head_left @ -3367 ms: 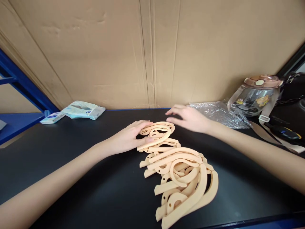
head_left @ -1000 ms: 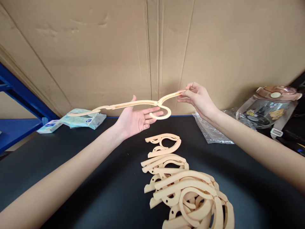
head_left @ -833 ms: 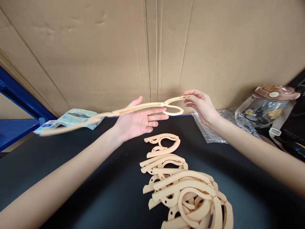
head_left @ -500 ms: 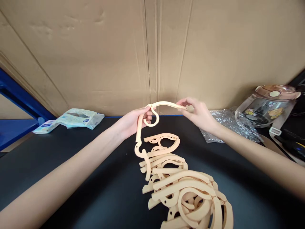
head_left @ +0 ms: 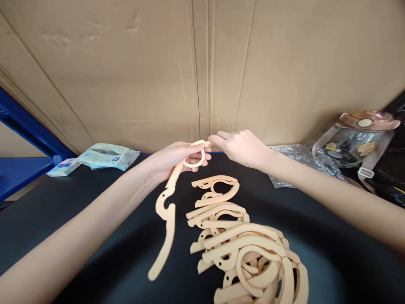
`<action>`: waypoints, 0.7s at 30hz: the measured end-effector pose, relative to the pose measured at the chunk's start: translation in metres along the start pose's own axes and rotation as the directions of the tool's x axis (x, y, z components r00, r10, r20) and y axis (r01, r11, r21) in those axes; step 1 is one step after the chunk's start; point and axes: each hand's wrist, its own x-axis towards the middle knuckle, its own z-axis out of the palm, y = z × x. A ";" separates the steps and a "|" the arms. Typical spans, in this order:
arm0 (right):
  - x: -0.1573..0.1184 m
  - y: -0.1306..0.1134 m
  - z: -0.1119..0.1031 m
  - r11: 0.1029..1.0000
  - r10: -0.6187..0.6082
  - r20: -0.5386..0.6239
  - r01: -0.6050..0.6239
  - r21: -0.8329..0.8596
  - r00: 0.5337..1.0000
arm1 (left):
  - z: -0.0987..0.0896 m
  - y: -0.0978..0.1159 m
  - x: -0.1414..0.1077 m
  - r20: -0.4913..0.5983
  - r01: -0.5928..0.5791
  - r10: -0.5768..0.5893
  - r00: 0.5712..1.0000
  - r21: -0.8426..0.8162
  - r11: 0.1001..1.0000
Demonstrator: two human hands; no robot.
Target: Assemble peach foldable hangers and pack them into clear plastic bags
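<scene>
A beige folding clothes hanger (head_left: 170,230) is held above the table. My left hand (head_left: 172,158) is closed around its middle, thumb on top by the round hook (head_left: 202,158). One hanger arm hangs down unfolded toward me, past a curved notched joint. My right hand (head_left: 243,147) has its fingers pinched at the hanger's far end, just right of the hook; the fingertips and the part between them are mostly hidden. Below the hands lies a folded hanger (head_left: 233,194), and nearer to me a heap of similar beige hangers (head_left: 247,249), overlapping one another.
The table (head_left: 126,253) is black. Tissue packs (head_left: 106,156) lie at the back left beside a blue metal frame (head_left: 28,131). At the right are crumpled clear plastic (head_left: 284,179) and a strapped clear bottle (head_left: 351,143). Cardboard (head_left: 142,84) stands behind.
My right hand has come left, close to my left hand. The hanger has turned, its lower arm now swung out toward me and to the left. The heap stays put.
</scene>
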 end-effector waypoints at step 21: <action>-0.027 0.023 0.058 0.752 0.419 0.295 -0.510 0.418 0.859 | 0.022 0.015 0.012 0.003 -0.045 0.047 0.999 -0.240 0.970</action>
